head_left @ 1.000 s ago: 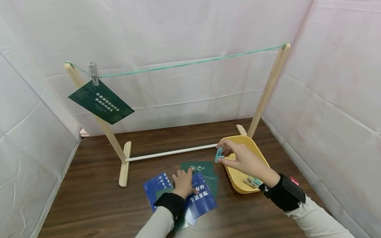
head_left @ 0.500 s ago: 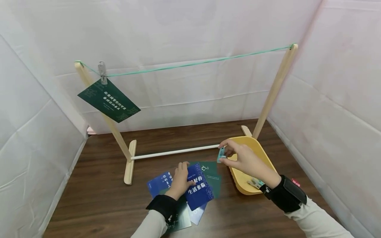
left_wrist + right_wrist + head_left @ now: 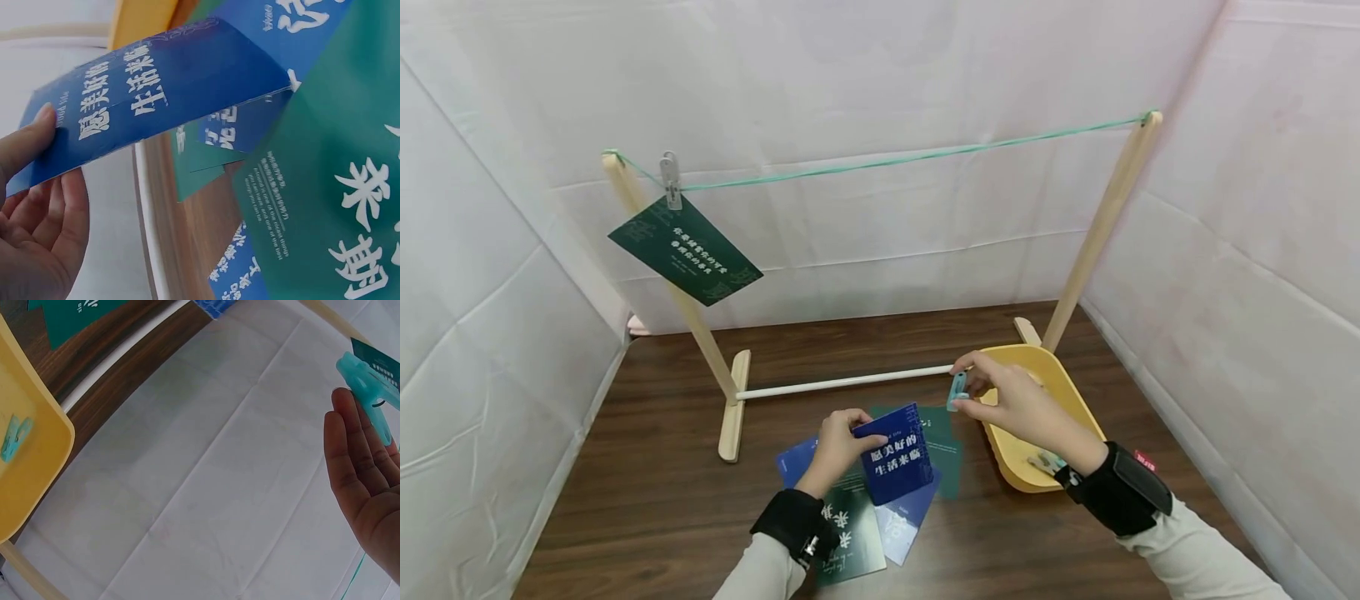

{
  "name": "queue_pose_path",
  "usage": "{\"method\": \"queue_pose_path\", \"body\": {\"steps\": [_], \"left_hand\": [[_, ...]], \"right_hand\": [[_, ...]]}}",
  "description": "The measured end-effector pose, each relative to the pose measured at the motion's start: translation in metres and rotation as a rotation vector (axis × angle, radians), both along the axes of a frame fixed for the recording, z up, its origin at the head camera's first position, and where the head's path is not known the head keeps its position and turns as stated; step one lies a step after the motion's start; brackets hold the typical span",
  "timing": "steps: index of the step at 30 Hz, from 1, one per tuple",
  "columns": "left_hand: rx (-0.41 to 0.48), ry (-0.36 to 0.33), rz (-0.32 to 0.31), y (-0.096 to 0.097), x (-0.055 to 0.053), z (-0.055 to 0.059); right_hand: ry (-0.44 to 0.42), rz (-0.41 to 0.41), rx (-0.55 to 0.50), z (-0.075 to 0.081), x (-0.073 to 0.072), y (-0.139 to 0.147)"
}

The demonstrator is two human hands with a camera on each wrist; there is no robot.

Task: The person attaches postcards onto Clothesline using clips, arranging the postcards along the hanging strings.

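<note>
My left hand [image 3: 838, 450] pinches a dark blue card [image 3: 897, 454] by its edge, thumb on the printed face, and holds it above the other cards. In the left wrist view the same blue card [image 3: 156, 94] slants up from the thumb and fingers. Under it several green and blue cards lie overlapped, a green card [image 3: 853, 533] among them. My right hand [image 3: 1022, 404] pinches a light blue clothespin [image 3: 957, 392] over the left rim of a yellow basket [image 3: 1015, 479]. The clothespin [image 3: 365, 387] also shows at the fingertips in the right wrist view.
A green string [image 3: 865, 165] runs between two wooden posts [image 3: 1105, 225]. A grey clothespin [image 3: 671, 179] holds a dark green card [image 3: 688, 250] at its left end. A white rod [image 3: 842, 383] joins the posts low down. Several clothespins [image 3: 1047, 461] lie in the basket.
My left hand has lifted the blue card off the pile and now pinches its edge. My right hand keeps its hold on the clothespin. The head view has shifted slightly.
</note>
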State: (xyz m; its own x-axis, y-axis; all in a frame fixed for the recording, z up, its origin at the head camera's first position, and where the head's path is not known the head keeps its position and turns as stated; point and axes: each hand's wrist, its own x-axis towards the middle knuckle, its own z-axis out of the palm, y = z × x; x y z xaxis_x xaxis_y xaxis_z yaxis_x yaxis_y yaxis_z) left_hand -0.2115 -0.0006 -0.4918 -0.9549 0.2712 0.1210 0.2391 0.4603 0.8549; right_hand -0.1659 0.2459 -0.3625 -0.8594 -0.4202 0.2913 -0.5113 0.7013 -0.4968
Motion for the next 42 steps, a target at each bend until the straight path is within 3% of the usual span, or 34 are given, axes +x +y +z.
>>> {"method": "queue_pose_path", "body": {"steps": [5,14,22,28,33,42], "left_hand": [[0.093,0.0,-0.012,-0.006,0.0,0.005],[0.221,-0.009,0.153,-0.021,-0.005,0.027],[0.339,-0.002,0.326,-0.047,-0.016,0.065],[0.452,0.061,0.357,-0.064,-0.025,0.101],[0.449,0.122,0.407,-0.078,-0.034,0.126],[0.48,0.183,0.441,-0.098,-0.053,0.159]], "right_hand": [[-0.007,-0.001,-0.004,0.0,-0.001,-0.001],[0.012,-0.002,-0.03,0.005,-0.008,-0.007],[-0.002,0.082,-0.06,0.022,-0.021,-0.03],[0.034,0.136,-0.069,0.033,-0.036,-0.049],[0.071,0.189,-0.074,0.042,-0.047,-0.064],[0.106,0.222,-0.107,0.052,-0.056,-0.09]]}}
